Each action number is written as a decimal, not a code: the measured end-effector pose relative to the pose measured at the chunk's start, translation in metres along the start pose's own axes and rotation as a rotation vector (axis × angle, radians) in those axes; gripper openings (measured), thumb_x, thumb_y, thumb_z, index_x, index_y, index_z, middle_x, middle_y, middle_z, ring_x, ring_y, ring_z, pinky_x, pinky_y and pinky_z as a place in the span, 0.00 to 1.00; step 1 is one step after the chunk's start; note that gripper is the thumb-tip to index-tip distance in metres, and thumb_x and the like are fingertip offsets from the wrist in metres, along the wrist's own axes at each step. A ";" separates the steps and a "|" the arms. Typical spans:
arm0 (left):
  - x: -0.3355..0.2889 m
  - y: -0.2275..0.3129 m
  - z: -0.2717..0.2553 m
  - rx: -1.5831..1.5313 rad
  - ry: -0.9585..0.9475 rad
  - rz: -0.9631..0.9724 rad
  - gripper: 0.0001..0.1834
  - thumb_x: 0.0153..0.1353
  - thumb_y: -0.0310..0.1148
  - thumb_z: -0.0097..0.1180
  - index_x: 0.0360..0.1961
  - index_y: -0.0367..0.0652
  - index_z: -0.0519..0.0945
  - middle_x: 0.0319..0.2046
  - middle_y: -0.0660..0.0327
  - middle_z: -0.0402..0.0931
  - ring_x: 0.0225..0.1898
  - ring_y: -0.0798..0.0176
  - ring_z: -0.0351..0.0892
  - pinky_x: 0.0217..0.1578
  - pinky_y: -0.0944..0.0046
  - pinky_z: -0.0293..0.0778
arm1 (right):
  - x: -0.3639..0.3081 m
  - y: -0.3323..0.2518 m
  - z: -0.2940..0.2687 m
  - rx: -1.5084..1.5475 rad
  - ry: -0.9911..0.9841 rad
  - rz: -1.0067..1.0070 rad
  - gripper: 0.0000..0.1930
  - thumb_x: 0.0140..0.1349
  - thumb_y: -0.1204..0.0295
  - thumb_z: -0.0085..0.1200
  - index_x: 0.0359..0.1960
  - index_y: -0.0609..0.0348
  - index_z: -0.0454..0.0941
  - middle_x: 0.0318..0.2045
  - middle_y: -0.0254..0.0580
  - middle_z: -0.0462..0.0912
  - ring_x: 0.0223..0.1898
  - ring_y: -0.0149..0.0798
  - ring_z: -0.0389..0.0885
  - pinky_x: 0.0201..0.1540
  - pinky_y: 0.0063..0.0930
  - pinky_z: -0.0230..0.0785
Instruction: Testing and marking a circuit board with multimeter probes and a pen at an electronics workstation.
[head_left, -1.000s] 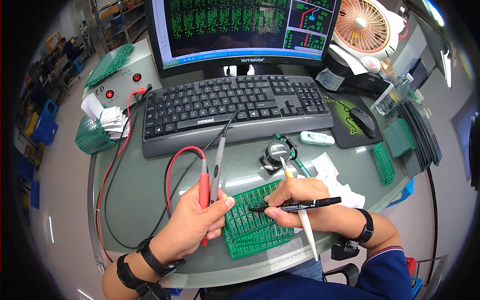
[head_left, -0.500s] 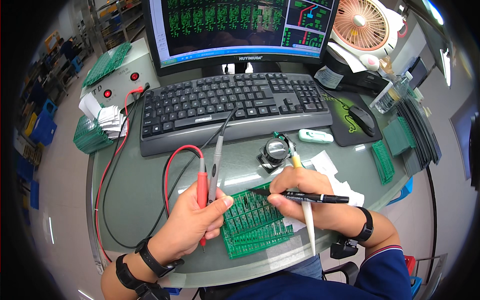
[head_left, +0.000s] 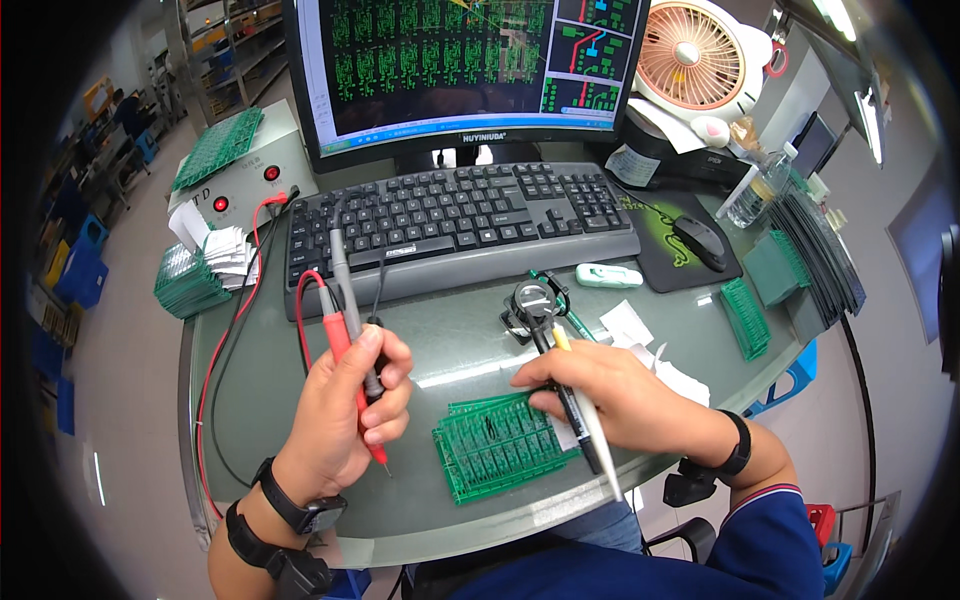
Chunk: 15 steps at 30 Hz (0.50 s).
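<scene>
My left hand (head_left: pixel 325 420) is closed round two test probes, one red (head_left: pixel 338 338) and one grey (head_left: pixel 342 270). The red probe's metal tip points down past the fist, above the table and left of the circuit boards. My right hand (head_left: pixel 645 405) pinches a black marker pen (head_left: pixel 582 430) together with a slim white tapered tool (head_left: pixel 597 440) that has a yellow section. Below its fingers lies a small stack of green circuit board panels (head_left: pixel 500 455), with dark marks on the top one. A black magnifier (head_left: pixel 533 298) stands just beyond the right hand, partly behind the marker's upper end.
Behind lie a black keyboard (head_left: pixel 460 220), a monitor (head_left: pixel 450 140) and a mouse (head_left: pixel 700 240). At left, a grey box (head_left: pixel 265 150) feeds the probe leads. More boards (head_left: pixel 185 285) stand there and at right (head_left: pixel 745 318). White paper scraps (head_left: pixel 685 385) lie beside the right hand.
My left hand has lifted off the boards and moved left with both probes. The marker's tip has left the top board, and the marker has swung from nearly level to steep. The view has shifted slightly.
</scene>
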<state>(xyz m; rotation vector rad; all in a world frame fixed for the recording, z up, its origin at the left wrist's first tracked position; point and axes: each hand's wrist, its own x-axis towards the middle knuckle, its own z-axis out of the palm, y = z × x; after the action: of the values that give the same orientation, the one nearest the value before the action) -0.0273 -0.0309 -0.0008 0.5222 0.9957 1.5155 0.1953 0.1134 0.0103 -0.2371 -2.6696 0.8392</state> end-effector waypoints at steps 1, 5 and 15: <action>-0.001 0.002 -0.003 -0.046 -0.088 0.011 0.15 0.73 0.43 0.41 0.32 0.45 0.68 0.26 0.67 0.62 0.16 0.78 0.56 0.11 0.77 0.55 | 0.000 -0.003 -0.003 -0.004 0.002 -0.007 0.14 0.61 0.74 0.58 0.49 0.56 0.75 0.32 0.42 0.81 0.34 0.43 0.80 0.38 0.34 0.71; -0.004 -0.006 -0.011 -0.143 -0.592 -0.080 0.27 0.71 0.50 0.38 0.23 0.39 0.71 0.26 0.60 0.61 0.20 0.67 0.64 0.22 0.63 0.80 | 0.003 -0.005 -0.020 -0.145 0.284 -0.289 0.19 0.63 0.65 0.58 0.52 0.61 0.74 0.27 0.38 0.77 0.26 0.36 0.78 0.35 0.30 0.69; -0.014 -0.002 -0.005 0.118 -0.835 -0.187 0.28 0.66 0.47 0.40 0.13 0.40 0.68 0.23 0.61 0.60 0.30 0.63 0.65 0.40 0.53 0.79 | 0.024 -0.030 -0.007 1.000 0.193 0.339 0.14 0.70 0.59 0.48 0.39 0.57 0.65 0.27 0.39 0.80 0.29 0.24 0.74 0.36 0.18 0.68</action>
<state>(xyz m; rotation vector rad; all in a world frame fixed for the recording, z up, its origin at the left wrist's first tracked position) -0.0267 -0.0460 -0.0021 1.0082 0.4538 0.9222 0.1734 0.0990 0.0393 -0.4726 -1.7602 1.9867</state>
